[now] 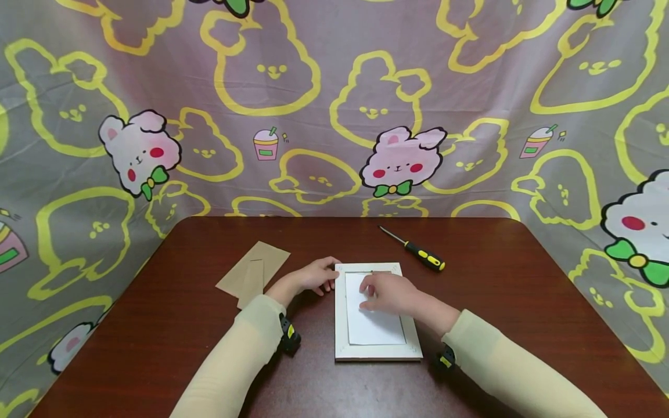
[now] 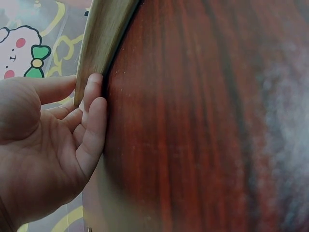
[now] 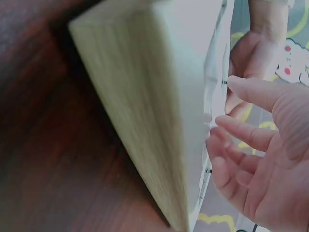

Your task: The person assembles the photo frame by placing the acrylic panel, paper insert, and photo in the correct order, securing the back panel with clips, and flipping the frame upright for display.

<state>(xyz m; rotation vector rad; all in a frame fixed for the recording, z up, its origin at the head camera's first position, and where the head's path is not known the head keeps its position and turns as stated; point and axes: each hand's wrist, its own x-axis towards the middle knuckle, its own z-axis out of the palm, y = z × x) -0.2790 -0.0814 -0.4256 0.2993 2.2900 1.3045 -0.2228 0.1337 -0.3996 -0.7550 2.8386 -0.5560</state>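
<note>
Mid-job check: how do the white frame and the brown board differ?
The white frame looks thick; the brown board, thin. The frame carries a white sheet; the board, a narrow brown strip. The frame sits nearly square; the board slants. Both lie on the table.

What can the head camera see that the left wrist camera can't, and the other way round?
Only the head view shows the screwdriver, the brown board, the white sheet and the right hand.

Only the left wrist view shows the palm of the left hand, up close.

Both show the left hand at the frame, plus the reddish-brown table and the bunny-patterned cloth.
</note>
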